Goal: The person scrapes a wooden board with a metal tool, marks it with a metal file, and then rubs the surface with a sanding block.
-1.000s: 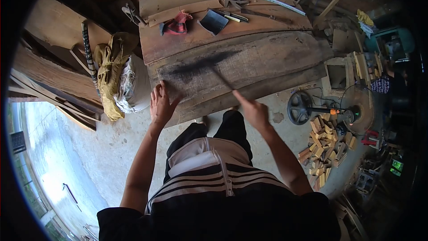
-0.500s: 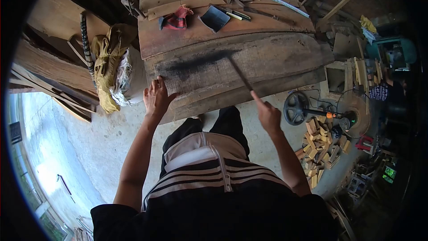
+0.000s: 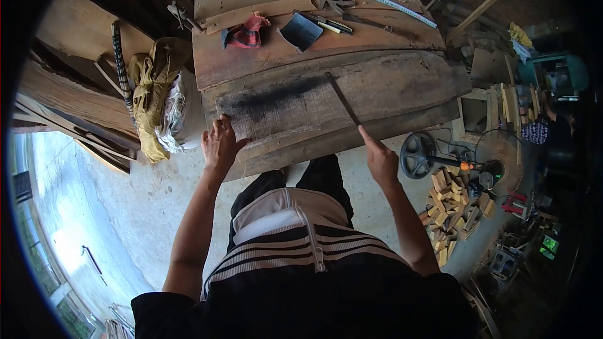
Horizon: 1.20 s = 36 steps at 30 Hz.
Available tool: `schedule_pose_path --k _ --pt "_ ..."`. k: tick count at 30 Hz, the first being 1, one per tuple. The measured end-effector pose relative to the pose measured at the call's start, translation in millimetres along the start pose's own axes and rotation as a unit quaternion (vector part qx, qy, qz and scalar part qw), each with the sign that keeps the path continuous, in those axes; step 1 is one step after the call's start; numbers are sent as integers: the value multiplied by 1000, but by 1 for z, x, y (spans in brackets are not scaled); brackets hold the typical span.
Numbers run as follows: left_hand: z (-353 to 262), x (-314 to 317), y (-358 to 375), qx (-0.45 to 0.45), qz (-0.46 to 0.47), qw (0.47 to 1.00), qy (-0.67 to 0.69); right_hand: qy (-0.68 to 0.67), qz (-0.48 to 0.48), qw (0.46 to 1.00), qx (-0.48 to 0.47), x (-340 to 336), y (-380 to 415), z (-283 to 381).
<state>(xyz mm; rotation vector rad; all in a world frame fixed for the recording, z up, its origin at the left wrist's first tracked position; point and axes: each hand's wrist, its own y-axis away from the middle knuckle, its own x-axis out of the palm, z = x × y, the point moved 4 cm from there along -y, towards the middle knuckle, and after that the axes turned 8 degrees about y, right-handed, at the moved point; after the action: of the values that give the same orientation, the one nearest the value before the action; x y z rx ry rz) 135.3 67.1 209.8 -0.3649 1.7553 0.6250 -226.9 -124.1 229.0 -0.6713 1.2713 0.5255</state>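
Observation:
A long, rough wooden plank lies on the bench, with a dark black patch across its left half. My right hand is closed around the near end of a thin, flat dark metal bar. The bar's far tip, which seems to have a small hole, is over the plank at the right end of the black patch. At the plank's left end, my left hand rests with its fingers spread and its thumb out, holding nothing.
Behind the plank lie a red and black cloth, a dark curved piece, a knife and a measuring tape. Sacks stand at left. A black wheel and a wood-block pile sit at right.
The metal bar was smeared by motion over the black patch and now shows sharply, its tip slightly farther right. My left hand has shifted slightly down in the view.

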Motion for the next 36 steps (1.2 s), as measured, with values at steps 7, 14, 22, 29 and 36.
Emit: schedule_pose_path --k 7,14,22,29,36 --pt "-2 -4 -2 -8 21 1000 15 -65 65 994 -63 16 -17 93" --pt "0 1 -3 6 6 1000 4 57 64 995 57 1 4 -13" --pt "-1 -5 -4 14 20 1000 7 -39 59 995 -69 21 -3 78" --pt "0 -2 -4 6 13 1000 2 69 12 995 69 0 15 -11" --pt "4 2 0 29 -21 999 30 -36 58 996 -54 23 -4 112"
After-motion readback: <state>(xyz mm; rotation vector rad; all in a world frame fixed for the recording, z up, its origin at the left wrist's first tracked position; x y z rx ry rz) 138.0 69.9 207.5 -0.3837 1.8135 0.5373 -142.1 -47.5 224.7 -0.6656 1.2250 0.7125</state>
